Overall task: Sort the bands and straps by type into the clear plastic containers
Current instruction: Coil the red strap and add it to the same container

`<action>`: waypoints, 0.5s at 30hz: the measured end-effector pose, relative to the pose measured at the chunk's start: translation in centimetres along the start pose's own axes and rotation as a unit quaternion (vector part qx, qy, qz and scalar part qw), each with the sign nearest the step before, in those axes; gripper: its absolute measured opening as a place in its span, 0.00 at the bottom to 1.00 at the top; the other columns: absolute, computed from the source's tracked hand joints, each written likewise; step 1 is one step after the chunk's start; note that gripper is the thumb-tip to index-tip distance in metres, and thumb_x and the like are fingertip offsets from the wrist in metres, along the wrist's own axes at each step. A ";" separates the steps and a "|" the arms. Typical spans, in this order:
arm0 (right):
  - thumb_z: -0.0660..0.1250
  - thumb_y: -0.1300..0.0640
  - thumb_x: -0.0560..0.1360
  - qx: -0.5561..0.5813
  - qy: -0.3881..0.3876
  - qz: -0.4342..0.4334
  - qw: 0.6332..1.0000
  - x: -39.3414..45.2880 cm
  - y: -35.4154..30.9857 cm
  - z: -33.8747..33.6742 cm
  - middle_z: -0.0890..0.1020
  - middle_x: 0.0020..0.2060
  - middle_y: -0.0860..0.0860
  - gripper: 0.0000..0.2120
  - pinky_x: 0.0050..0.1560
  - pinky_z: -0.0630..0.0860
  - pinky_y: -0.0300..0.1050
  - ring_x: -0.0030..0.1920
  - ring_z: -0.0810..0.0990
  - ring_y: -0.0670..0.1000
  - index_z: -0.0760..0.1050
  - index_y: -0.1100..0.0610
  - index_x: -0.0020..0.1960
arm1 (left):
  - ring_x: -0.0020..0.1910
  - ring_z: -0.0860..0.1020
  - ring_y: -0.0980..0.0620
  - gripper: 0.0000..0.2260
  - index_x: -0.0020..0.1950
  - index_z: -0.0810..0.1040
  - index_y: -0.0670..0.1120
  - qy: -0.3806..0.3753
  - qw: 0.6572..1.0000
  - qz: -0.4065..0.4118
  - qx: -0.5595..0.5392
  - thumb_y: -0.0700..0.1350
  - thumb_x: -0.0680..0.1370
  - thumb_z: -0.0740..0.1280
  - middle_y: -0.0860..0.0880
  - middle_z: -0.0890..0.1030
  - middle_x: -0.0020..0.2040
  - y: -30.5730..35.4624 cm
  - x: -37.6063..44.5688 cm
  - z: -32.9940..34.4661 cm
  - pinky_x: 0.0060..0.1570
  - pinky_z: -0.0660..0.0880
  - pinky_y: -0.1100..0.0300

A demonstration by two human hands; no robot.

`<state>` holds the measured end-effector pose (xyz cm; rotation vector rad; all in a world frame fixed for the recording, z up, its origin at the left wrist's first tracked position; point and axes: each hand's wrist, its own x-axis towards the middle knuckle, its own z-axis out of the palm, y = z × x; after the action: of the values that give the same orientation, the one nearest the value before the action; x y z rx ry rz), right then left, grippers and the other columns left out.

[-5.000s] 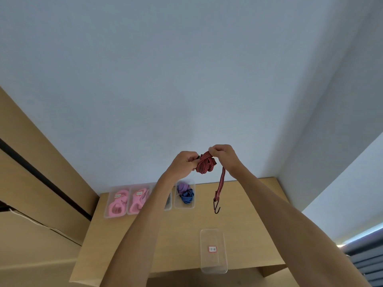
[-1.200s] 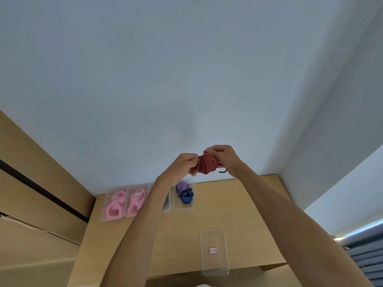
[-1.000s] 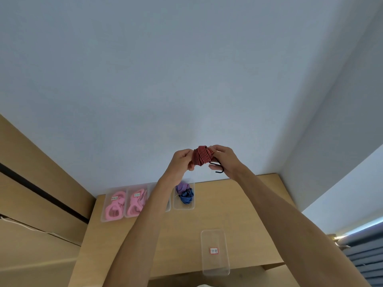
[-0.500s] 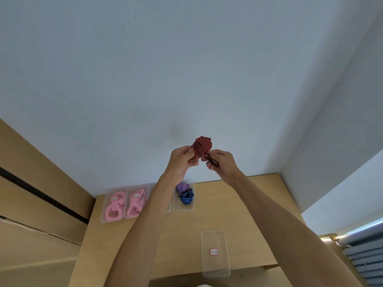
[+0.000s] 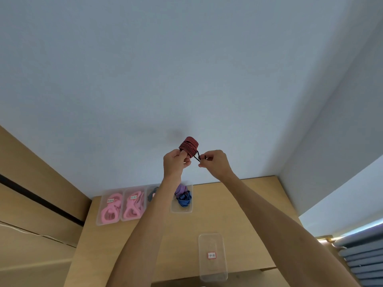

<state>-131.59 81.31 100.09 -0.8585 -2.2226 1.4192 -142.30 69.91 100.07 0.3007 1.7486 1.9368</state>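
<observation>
A: How far along does the sorting look?

B: Well on, I'd judge. Going from the left along the back of the bench, two clear containers each hold pink bands. The next container is mostly hidden by the left forearm, with only something dark showing. The fourth container holds a purple strap and a blue striped cord.

A: What is left?

B: The red-and-black striped cord, coiled into a tight bundle and held up in the air above the bench. An empty labelled container lies at the near edge, apart from the row. That seems the likely home for it, though I cannot read the label.

A: Where is the bundle relative to the hands?

B: The left hand grips it from below, fingers curled round its lower edge, so the coil stands just above that fist. The right hand sits just beside it, pinching the black hook at the cord's end.

A: So the step in hand?

B: Probably securing the hook so the coil stays wound. Setting it down is not yet done.
</observation>
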 end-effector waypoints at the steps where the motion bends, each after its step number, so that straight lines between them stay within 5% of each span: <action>1: 0.70 0.68 0.72 -0.005 0.023 -0.002 1.000 0.1 0.0 0.1 0.82 0.33 0.51 0.04 0.31 0.69 0.29 0.27 0.76 0.37 0.83 0.64 0.45 | 0.35 0.77 0.51 0.08 0.41 0.79 0.39 -0.023 1.000 -0.010 -0.014 0.35 0.79 0.65 0.45 0.80 0.35 0.1 0.1 -0.2 0.38 0.80 0.61; 5: 0.63 0.70 0.76 0.050 0.142 0.003 0.989 1.0 0.1 -1.2 0.85 0.39 0.58 0.09 0.41 0.82 0.42 0.33 0.83 0.48 0.82 0.66 0.49 | 0.32 0.75 0.51 0.07 0.44 0.80 0.38 -0.199 0.978 -0.048 0.035 0.36 0.80 0.64 0.46 0.79 0.34 0.5 0.8 -1.7 0.33 0.75 0.61; 8: 0.64 0.70 0.76 0.093 0.144 -0.012 0.985 2.0 -0.2 -2.0 0.85 0.40 0.58 0.08 0.39 0.80 0.37 0.32 0.82 0.49 0.83 0.66 0.50 | 0.31 0.74 0.52 0.09 0.45 0.78 0.32 -0.300 0.944 -0.053 0.125 0.39 0.74 0.66 0.45 0.78 0.35 0.3 0.5 -2.0 0.31 0.72 0.61; 15: 0.65 0.70 0.77 0.216 0.033 0.030 0.975 2.8 0.2 -2.4 0.84 0.44 0.63 0.08 0.46 0.82 0.49 0.40 0.83 0.56 0.81 0.67 0.53 | 0.34 0.73 0.48 0.13 0.51 0.78 0.28 -0.324 0.936 -0.071 0.122 0.38 0.75 0.66 0.41 0.77 0.38 -0.3 -0.1 -1.3 0.31 0.71 0.61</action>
<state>-132.21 84.88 100.88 -0.8070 -1.7502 1.7835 -142.78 68.76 99.61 0.7781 1.4966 1.3020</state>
